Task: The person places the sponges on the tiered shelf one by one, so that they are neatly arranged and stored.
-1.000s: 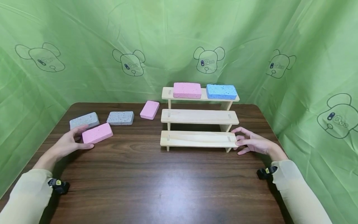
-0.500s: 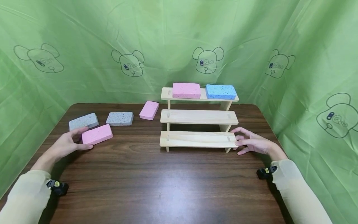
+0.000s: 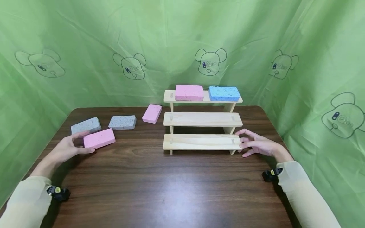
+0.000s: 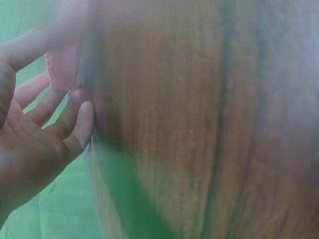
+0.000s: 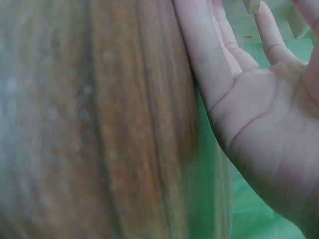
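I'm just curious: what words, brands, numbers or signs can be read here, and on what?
Green curtain, bear-head drawings: short lettering, perhaps starting "Q", beside a dark blue oval; too small and blurred to read surely.
Black wrist devices: any markings are too small to tell.
Sponges and wooden stand: no writing visible.

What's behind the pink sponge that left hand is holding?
Behind the pink sponge lie a pale speckled sponge at left and another at right. The left hand covers part of the left one's near edge; that bit can't be seen.
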`<state>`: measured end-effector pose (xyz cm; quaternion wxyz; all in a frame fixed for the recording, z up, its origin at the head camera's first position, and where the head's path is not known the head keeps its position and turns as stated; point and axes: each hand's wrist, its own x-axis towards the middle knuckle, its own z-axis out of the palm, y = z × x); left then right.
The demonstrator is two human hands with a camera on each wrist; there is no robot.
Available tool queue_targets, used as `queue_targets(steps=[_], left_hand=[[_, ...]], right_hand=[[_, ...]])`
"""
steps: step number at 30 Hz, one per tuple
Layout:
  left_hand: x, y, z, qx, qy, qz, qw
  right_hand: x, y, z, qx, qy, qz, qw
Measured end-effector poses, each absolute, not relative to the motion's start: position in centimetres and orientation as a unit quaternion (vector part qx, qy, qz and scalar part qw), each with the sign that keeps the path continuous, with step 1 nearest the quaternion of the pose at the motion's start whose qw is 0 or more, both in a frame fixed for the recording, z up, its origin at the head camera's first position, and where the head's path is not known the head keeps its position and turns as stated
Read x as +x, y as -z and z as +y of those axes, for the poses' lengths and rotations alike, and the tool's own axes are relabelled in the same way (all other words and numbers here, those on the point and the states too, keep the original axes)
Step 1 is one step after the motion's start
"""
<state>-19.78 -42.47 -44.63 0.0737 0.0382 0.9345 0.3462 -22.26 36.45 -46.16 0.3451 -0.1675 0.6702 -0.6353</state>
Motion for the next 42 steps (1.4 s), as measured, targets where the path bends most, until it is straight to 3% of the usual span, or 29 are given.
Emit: queue_targets(steps=[16, 30, 42], left_hand=[[-18.5, 42.6, -42.1, 0.000, -0.459, 0.884, 0.091], [-18.5, 41.1, -40.3, 0.023, -0.492, 0.865, 0.092], [-19.8, 39.8, -35.1, 0.073, -0.521, 0.846, 0.087]], right_hand=[[-22.8, 46.6, 36.7, -0.174, 0.636, 0.664, 0.351], [-22.6, 46.6, 36.8, -0.171, 0.637, 0.666, 0.350], [-22.7, 46.7, 36.9, -0.166, 0.636, 0.667, 0.351]])
